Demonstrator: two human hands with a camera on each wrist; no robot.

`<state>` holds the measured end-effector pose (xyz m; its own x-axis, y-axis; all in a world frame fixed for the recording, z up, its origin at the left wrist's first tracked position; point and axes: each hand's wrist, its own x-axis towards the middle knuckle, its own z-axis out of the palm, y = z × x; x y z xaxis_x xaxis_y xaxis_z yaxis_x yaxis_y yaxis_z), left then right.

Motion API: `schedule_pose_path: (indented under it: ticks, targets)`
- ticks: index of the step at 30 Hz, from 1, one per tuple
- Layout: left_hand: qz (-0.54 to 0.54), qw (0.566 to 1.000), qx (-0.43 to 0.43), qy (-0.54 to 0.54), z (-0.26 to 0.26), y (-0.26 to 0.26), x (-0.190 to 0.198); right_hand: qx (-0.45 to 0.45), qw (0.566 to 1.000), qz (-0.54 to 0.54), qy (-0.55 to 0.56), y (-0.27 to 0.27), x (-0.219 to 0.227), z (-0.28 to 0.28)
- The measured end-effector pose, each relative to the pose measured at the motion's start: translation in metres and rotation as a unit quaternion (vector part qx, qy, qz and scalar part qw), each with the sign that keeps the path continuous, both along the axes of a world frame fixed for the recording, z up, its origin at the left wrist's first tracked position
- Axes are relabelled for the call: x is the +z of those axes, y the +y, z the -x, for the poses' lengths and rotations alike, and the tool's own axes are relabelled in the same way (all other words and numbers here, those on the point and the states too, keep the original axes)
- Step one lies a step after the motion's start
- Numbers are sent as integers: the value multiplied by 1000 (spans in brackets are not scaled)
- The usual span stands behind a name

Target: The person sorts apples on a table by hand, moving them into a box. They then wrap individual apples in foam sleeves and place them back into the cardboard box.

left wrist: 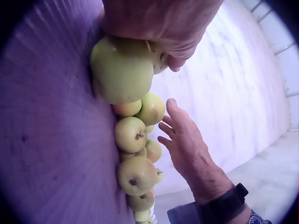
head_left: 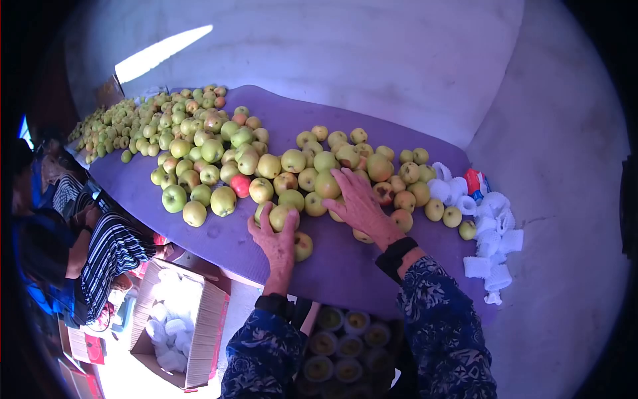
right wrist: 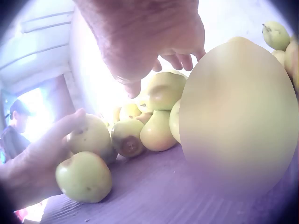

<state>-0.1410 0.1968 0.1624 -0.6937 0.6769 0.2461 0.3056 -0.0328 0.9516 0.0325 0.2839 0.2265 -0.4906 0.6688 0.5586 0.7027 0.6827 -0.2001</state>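
Note:
In the head view my left hand (head_left: 276, 250) holds a yellow-green apple (head_left: 282, 217) at the near edge of the pile, thumb on one side and fingers on the other. A single apple (head_left: 303, 246) lies just beside that wrist. My right hand (head_left: 363, 207) reaches over the middle of the pile, its fingertips beside a larger green apple (head_left: 326, 185). In the left wrist view the right hand (left wrist: 189, 147) shows straight, spread fingers with nothing in them. A brown-spotted apple (right wrist: 128, 138) sits between the hands in the right wrist view.
A long heap of apples (head_left: 179, 126) stretches left along the purple-covered table (head_left: 266, 106). White foam sleeves (head_left: 492, 233) lie at its right end. Below stand a carton (head_left: 209, 332) with white foam and a box of sleeved apples (head_left: 349, 347). Another person in a striped garment (head_left: 113, 256) is at left.

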Motion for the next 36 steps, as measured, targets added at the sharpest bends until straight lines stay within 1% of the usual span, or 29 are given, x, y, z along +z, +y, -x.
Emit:
schedule_pose_path:
  ticks: [3, 5, 8, 11, 14, 15, 17, 18, 20, 21, 23, 26, 29, 31, 34, 35, 36]
  targets:
    - [39, 998, 8, 40, 1, -1, 1, -29, 996, 80, 8, 15, -7, 14]
    - [18, 999, 14, 37, 1, 1, -4, -59, 986, 151, 33, 18, -13, 19]
    - [3, 999, 19, 36, -3, 1, -5, -61, 990, 117, 46, 15, -16, 21]
    - [-5, 1000, 12, 6, -9, 0, -2, -110, 982, 146, 43, 11, -11, 23]
    - [-12, 999, -12, -41, -14, -3, -3, -123, 961, 230, 91, 7, -3, 14]
    - [-16, 998, -22, -58, -17, -3, -3, -127, 963, 219, 90, 5, -2, 11]
    - [-20, 999, -41, -23, -28, -5, -4, -137, 967, 199, 86, 0, -4, 1]
    - [-21, 998, -52, -6, -35, -8, -4, -131, 971, 189, 66, -6, 0, -4]
    - [-20, 996, -54, 67, -52, -17, -3, -121, 978, 166, 26, -19, 12, -15]
    - [-20, 993, -53, 104, -58, -21, -4, -121, 981, 152, -1, -21, 11, -22]
    - [-26, 989, -74, 128, -66, -26, -8, -119, 983, 125, -57, -24, 8, -37]
    - [-27, 982, -87, 163, -75, -33, -3, -114, 978, 170, -30, -40, 19, -51]
    - [-15, 979, -100, 175, -72, -30, -2, -109, 988, 108, -25, -45, 11, -62]
    - [-4, 979, -118, 169, -64, -28, 1, -135, 982, 128, -8, -53, 12, -67]
    - [34, 972, -172, 155, -52, -33, 6, -170, 971, 164, 38, -59, 10, -74]
    - [59, 965, -181, 179, -53, -36, 10, -183, 965, 177, 56, -60, 8, -76]
    - [85, 957, -189, 202, -55, -41, 17, -167, 971, 163, 59, -61, 6, -77]
